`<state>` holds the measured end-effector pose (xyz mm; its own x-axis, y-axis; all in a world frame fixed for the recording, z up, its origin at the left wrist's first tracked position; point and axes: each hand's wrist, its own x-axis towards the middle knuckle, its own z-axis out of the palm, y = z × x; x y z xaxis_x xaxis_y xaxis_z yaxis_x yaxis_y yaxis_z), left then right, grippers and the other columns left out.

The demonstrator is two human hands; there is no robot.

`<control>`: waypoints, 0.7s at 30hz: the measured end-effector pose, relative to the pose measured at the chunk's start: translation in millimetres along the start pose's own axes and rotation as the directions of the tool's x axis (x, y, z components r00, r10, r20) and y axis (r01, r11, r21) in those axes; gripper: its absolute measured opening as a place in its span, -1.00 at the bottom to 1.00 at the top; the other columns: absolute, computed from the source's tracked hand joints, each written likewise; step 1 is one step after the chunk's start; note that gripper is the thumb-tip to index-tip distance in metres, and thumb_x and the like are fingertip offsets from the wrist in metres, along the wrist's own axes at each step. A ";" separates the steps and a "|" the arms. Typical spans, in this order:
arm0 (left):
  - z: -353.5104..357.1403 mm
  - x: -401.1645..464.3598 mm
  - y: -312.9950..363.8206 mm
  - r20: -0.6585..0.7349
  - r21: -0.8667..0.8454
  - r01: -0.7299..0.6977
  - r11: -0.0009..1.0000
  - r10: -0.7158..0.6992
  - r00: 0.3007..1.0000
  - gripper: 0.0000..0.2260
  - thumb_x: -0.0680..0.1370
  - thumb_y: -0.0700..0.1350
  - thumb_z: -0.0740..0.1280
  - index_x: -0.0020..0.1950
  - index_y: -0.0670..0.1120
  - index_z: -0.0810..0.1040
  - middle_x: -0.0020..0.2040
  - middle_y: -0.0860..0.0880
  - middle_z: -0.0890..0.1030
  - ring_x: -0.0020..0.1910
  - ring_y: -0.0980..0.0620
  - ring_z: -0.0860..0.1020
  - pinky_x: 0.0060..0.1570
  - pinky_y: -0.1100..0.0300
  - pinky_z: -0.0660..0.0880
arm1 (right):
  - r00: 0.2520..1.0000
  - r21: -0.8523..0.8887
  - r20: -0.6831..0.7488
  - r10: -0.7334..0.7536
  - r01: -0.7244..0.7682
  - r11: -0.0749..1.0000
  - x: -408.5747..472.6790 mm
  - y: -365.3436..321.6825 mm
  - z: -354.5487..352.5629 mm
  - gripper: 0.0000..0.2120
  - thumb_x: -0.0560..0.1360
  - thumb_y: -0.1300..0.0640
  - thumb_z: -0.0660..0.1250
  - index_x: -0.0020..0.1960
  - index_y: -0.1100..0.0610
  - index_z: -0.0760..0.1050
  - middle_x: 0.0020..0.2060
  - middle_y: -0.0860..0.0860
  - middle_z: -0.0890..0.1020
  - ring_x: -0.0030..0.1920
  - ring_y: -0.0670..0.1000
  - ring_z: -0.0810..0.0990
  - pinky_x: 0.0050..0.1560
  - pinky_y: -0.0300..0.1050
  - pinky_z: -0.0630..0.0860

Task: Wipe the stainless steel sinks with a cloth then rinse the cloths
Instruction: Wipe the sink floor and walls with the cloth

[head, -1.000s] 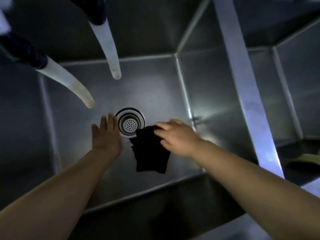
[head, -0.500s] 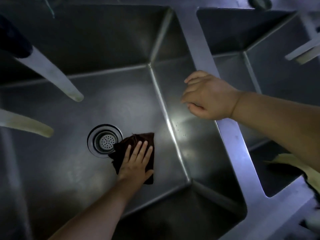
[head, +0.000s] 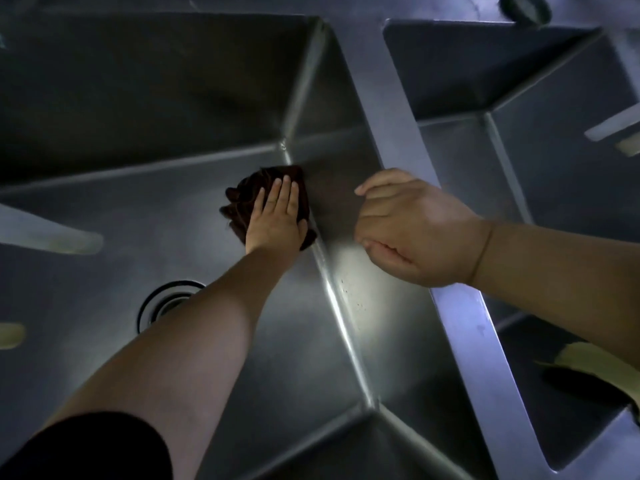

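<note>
head view: the left hand [head: 275, 216] lies flat, fingers straight, pressing the dark cloth [head: 242, 199] onto the floor of the left sink [head: 173, 188] at its far right corner (flat for an even wipe). the right hand [head: 415, 230] curls loosely over the divider [head: 391, 98], holding nothing, likely for balance.

Left hand [head: 275, 216] slid dark cloth [head: 242, 197] from drain [head: 166, 299] to far corner; right hand [head: 415, 230] now lower on divider [head: 464, 313]
</note>
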<state>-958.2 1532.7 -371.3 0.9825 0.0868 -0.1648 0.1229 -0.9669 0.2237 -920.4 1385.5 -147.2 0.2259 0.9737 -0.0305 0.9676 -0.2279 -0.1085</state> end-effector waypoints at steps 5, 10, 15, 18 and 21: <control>-5.0 -3.1 5.1 -0.037 -0.147 0.033 0.989 -0.039 0.999 -0.55 0.65 -0.10 -0.03 0.53 -0.17 0.02 0.56 -0.09 0.03 0.54 0.00 -0.03 0.47 0.15 -0.19 | 1.000 0.017 -0.009 -0.017 0.017 1.000 1.5 -3.2 -1.9 -0.73 0.48 0.21 0.16 -0.33 0.21 0.51 -0.41 0.06 0.52 -0.34 0.10 0.46 0.31 -0.05 0.36; -5.6 -37.0 43.0 -0.074 -0.734 0.150 0.662 -0.298 0.952 -0.63 0.62 -0.24 0.10 0.44 -0.19 0.32 0.47 -0.13 0.29 0.47 -0.03 0.22 0.45 0.27 -0.01 | 1.000 0.009 0.018 -0.008 0.008 1.000 2.6 -5.2 -2.9 -0.70 0.48 0.17 0.12 -0.31 0.20 0.53 -0.40 0.05 0.54 -0.32 0.11 0.49 0.32 -0.08 0.32; -19.6 -69.8 102.8 0.324 -0.935 0.245 -0.256 -0.338 0.884 -0.58 0.66 -0.22 0.03 0.53 -0.09 0.10 0.55 0.00 0.07 0.52 0.12 0.04 0.52 0.11 -0.06 | 1.000 -0.023 0.022 0.001 -0.001 1.000 2.9 -7.3 -0.8 -0.69 0.50 0.16 0.12 -0.34 0.21 0.50 -0.43 0.05 0.52 -0.35 0.14 0.47 0.32 -0.08 0.30; -19.0 -90.4 114.9 0.341 -0.917 0.249 -0.312 -0.285 0.896 -0.58 0.68 -0.15 -0.03 0.54 -0.03 0.00 0.56 0.06 -0.03 0.51 0.18 -0.05 0.52 0.11 -0.12 | 1.000 -0.025 0.031 -0.001 0.002 1.000 2.2 -7.6 -0.2 -0.71 0.49 0.17 0.13 -0.32 0.21 0.52 -0.42 0.05 0.54 -0.36 0.13 0.47 0.32 -0.09 0.30; -21.6 -116.3 126.9 0.409 -0.873 0.316 -0.370 -0.207 0.888 -0.55 0.67 -0.10 -0.02 0.54 0.07 -0.06 0.55 0.13 -0.04 0.46 0.27 -0.04 0.47 0.24 -0.12 | 0.999 -0.030 0.035 0.008 -0.007 1.000 2.6 -8.2 -0.8 -0.71 0.47 0.17 0.12 -0.30 0.21 0.54 -0.40 0.07 0.57 -0.35 0.14 0.50 0.32 -0.11 0.28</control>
<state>-1053.8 1405.1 -303.0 0.7901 0.1793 -0.5861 0.3872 0.5953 0.7041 -927.6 1389.9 -145.6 0.2293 0.9711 -0.0665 0.9690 -0.2341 -0.0784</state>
